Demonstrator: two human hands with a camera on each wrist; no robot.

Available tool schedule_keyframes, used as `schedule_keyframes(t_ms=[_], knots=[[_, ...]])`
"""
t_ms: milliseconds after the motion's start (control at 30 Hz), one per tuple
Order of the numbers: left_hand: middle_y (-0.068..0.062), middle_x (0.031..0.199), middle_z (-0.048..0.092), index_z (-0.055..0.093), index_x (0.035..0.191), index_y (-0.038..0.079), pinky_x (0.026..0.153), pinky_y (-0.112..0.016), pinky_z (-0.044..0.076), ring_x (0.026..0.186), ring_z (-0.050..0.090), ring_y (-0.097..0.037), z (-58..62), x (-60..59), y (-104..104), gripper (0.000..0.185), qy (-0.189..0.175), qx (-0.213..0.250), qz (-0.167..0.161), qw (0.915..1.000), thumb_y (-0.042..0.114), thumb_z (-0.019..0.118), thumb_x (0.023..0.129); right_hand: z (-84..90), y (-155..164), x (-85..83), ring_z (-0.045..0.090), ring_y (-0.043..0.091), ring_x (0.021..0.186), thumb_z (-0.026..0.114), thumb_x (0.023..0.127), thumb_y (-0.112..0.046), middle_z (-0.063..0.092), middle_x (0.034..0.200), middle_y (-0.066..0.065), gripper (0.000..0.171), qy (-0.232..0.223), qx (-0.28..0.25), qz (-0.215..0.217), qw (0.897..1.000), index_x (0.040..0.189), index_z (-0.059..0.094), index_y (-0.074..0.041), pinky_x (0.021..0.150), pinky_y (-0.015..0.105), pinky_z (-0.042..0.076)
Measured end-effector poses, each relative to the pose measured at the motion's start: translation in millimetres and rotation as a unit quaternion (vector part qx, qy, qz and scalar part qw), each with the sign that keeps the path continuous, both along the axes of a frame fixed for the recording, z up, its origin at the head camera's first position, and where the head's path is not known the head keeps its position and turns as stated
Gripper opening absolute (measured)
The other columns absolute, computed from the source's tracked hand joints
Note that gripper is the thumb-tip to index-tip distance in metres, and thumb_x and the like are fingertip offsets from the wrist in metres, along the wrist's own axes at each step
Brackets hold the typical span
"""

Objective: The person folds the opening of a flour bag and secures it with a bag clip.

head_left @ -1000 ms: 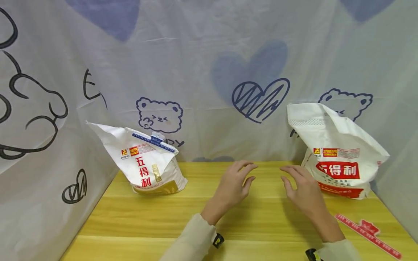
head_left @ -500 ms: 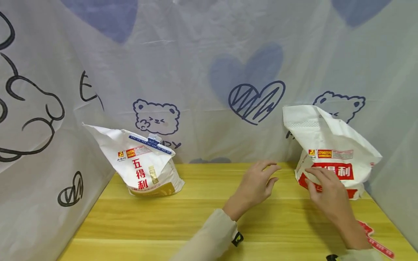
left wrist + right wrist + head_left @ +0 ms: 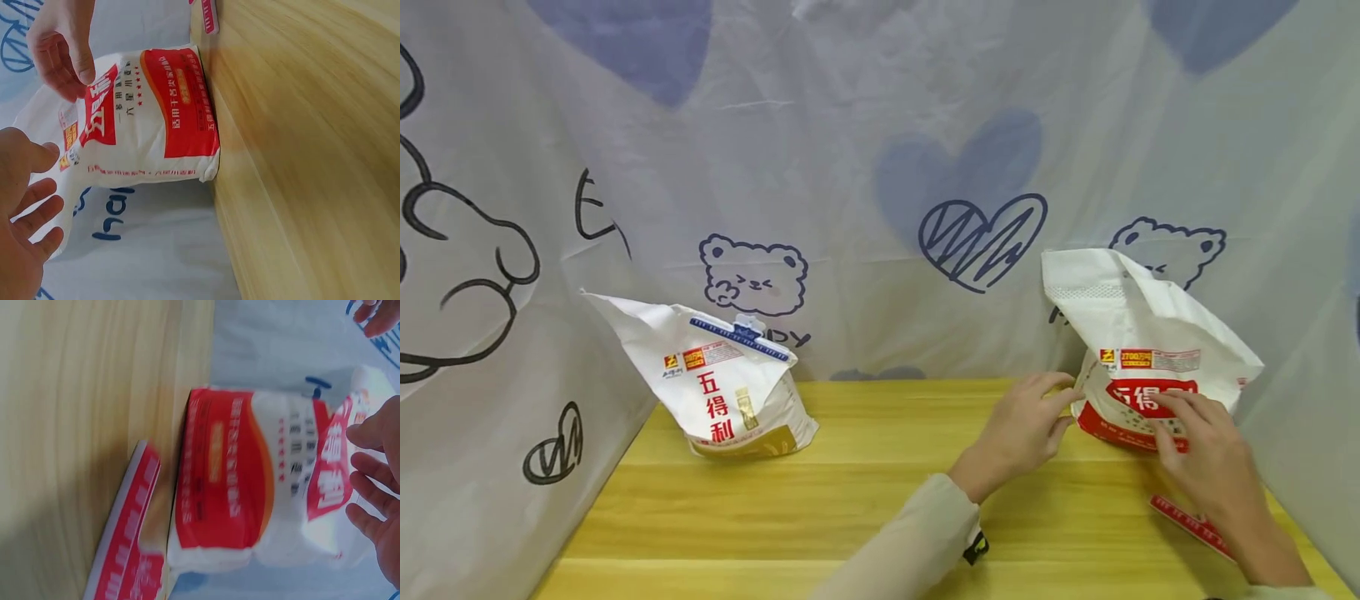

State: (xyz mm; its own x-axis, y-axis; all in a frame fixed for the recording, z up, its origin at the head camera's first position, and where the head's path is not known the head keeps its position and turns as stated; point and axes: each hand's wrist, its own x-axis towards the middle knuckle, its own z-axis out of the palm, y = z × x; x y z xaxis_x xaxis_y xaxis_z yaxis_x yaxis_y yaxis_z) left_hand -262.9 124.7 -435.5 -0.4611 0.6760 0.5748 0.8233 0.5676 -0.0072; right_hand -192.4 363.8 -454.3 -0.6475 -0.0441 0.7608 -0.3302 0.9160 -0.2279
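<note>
A white and red flour bag [image 3: 1150, 321] stands at the right on the wooden table, its top unfastened and flopping over to one side. My left hand [image 3: 1026, 429] is beside the bag's left edge, fingers loosely bent and nothing in them. In front of the bag's red label is my right hand [image 3: 1213, 454], its fingers spread and relaxed; the right wrist view shows the palm [image 3: 384, 469] facing the bag. A red bag clip [image 3: 1191, 527] lies on the table below the right hand, partly hidden by the forearm.
Another flour bag [image 3: 741, 400], white and gold, stands at the left with a blue bag clip [image 3: 741, 337] across its folded top. A printed cloth [image 3: 850, 167] hangs behind and along both sides of the table [image 3: 737, 517].
Both hands have moved right to the red-labelled bag, the right one now in front of its label. The view has shifted slightly. The bags and the red clip stay put.
</note>
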Motion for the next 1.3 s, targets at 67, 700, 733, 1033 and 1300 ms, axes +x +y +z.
schedule_keyframes(t_ms=[67,700,733,1033,1300], knots=[[0.002,0.142,0.058,0.066,0.134,0.021,0.116,-0.020,0.030,0.133,0.051,-0.012,-0.2,-0.4,7.4,0.035,-0.002,-0.009,0.002,1.0000,0.025,0.068,0.099,-0.4,8.2,1.7,0.055,0.048,0.107,0.081,0.071,0.009,0.062,0.119,0.028,0.049,-0.015,0.007,-0.012,1.000,0.118,0.067,0.006,0.081,0.069,0.049],[0.004,0.142,0.054,0.065,0.134,0.024,0.122,-0.026,0.020,0.135,0.043,-0.014,-5.1,-9.0,81.9,0.040,0.086,-0.127,-0.016,0.9881,0.035,0.072,0.096,-3.6,47.4,0.5,0.054,0.046,0.103,0.088,0.068,0.009,0.057,0.121,0.026,0.051,-0.055,0.060,-0.026,0.996,0.114,0.067,0.003,0.081,0.067,0.050],[0.004,0.142,0.054,0.065,0.134,0.024,0.122,-0.027,0.021,0.134,0.044,-0.014,-6.5,-10.4,84.7,0.041,0.095,-0.128,-0.016,0.9870,0.036,0.072,0.096,-3.7,48.2,0.6,0.054,0.046,0.104,0.088,0.068,0.009,0.057,0.121,0.026,0.051,-0.054,0.065,-0.025,0.996,0.114,0.067,0.002,0.081,0.066,0.050],[0.008,0.135,0.059,0.073,0.125,0.029,0.117,-0.028,0.032,0.128,0.050,-0.011,-14.1,-22.0,98.2,0.024,0.177,-0.145,-0.006,0.9735,0.029,0.063,0.103,-5.3,45.4,-0.8,0.058,0.044,0.099,0.092,0.063,0.007,0.061,0.112,0.024,0.049,-0.028,0.094,-0.015,0.995,0.106,0.069,0.004,0.079,0.061,0.054],[0.011,0.126,0.063,0.076,0.119,0.029,0.110,-0.023,0.040,0.120,0.055,-0.007,-19.3,-21.5,103.6,0.020,0.207,-0.143,0.006,0.9677,0.026,0.064,0.102,-10.1,43.3,-1.6,0.060,0.044,0.096,0.092,0.060,0.009,0.064,0.107,0.024,0.046,-0.014,0.102,-0.012,0.995,0.101,0.071,0.008,0.079,0.061,0.055]])
